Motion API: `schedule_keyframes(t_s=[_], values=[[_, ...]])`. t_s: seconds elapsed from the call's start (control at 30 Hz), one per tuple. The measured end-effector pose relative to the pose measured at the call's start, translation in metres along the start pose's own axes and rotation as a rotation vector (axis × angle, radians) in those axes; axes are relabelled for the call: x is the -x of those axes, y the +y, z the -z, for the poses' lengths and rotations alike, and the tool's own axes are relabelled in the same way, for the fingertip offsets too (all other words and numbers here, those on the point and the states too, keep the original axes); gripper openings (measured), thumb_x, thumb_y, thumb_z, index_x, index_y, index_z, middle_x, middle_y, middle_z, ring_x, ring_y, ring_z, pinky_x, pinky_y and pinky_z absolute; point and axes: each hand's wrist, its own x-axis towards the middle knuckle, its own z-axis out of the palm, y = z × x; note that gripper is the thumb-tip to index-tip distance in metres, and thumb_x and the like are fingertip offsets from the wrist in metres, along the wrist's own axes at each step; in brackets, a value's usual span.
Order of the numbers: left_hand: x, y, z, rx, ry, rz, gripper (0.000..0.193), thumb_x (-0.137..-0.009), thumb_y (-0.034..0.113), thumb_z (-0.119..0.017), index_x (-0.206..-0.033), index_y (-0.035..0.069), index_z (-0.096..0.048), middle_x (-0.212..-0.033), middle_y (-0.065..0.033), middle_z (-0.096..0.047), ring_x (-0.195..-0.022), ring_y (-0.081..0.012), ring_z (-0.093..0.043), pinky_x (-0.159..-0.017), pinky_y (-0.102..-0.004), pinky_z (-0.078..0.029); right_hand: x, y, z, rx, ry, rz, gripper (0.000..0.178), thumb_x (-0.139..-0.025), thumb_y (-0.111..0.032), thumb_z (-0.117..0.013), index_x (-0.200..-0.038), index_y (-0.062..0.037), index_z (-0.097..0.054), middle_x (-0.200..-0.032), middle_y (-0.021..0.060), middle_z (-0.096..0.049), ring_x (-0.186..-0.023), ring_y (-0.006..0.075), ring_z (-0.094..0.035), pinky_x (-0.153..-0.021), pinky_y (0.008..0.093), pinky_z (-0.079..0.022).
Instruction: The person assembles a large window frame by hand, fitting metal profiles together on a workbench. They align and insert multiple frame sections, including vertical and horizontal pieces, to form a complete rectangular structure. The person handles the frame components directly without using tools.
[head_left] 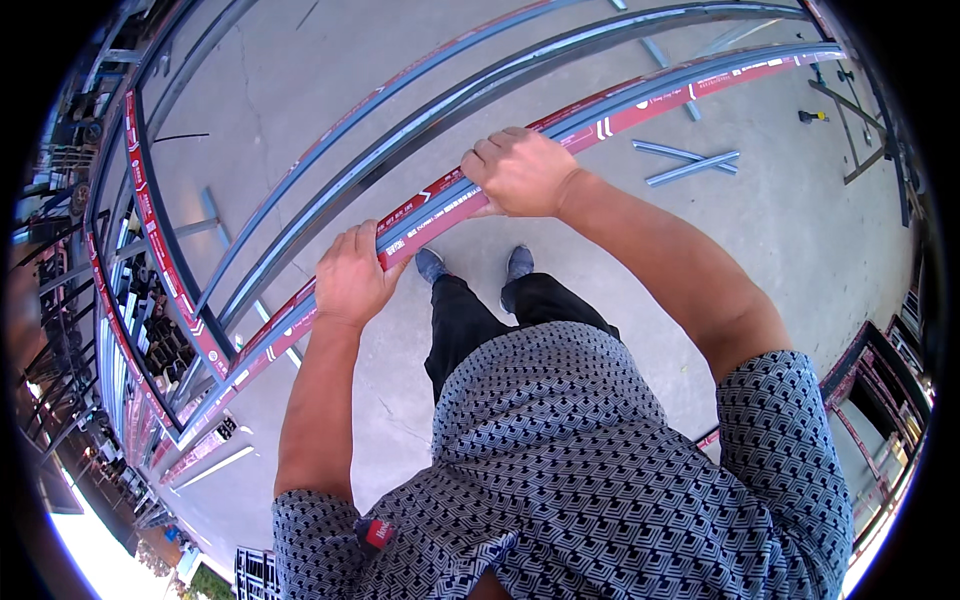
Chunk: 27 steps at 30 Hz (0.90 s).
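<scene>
A long metal frame bar (435, 212), grey with red and pink protective film, runs diagonally in front of my body from lower left to upper right. My left hand (350, 278) is closed round it, fingers over the far edge. Farther along to the right, my right hand (524, 173) also grips the bar, with its fingertips partly hidden. Beyond this bar, a dark inner rail (400, 150) and a thinner blue-grey rail (340, 135) lie roughly parallel to it. At the left end, the bar meets a red-filmed side bar (160, 225) at a corner.
Two short metal strips (692, 163) lie crossed on the concrete floor to the right. Past them are a yellow-and-black tool (813, 117) and a metal stand (858, 135). Dark profiles (165, 335) are stacked at left, beyond the frame. Another frame (850, 395) stands at lower right.
</scene>
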Motion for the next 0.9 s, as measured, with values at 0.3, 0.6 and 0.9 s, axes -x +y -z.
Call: schedule_keyframes(t_s=[0.3,0.6,0.9], values=[[0.003,-0.004,-0.004,-0.029,-0.013,0.01,0.063,-0.088,0.042,-0.088,-0.129,0.0,-0.067,-0.115,-0.0185,-0.076,-0.102,-0.034,-0.076,-0.09,-0.0425,-0.063,0.031,0.06,0.044,0.023,-0.229,-0.18,0.058,-0.081,-0.059,-0.086,-0.096,-0.0048,-0.073,-0.093,0.0124,-0.077,-0.101,0.0315,-0.074,-0.094,0.0436,-0.058],[0.004,-0.004,0.0,0.002,-0.019,-0.03,0.066,-0.085,0.036,-0.091,-0.133,-0.002,-0.064,-0.115,-0.0209,-0.074,-0.103,-0.0372,-0.074,-0.089,-0.0454,-0.062,0.121,0.19,0.072,0.136,-0.116,-0.185,0.059,-0.08,-0.061,-0.087,-0.1,-0.0082,-0.068,-0.09,0.0101,-0.071,-0.094,0.0315,-0.073,-0.084,0.041,-0.059],[0.003,0.009,0.005,0.036,-0.042,-0.045,0.068,-0.082,0.029,-0.092,-0.135,-0.001,-0.062,-0.118,-0.0209,-0.072,-0.105,-0.0382,-0.072,-0.091,-0.0463,-0.06,0.123,0.188,0.07,0.13,0.06,-0.061,0.039,-0.089,-0.044,-0.082,-0.091,-0.0098,-0.065,-0.085,0.0075,-0.071,-0.081,0.0284,-0.074,-0.081,0.0379,-0.061]])
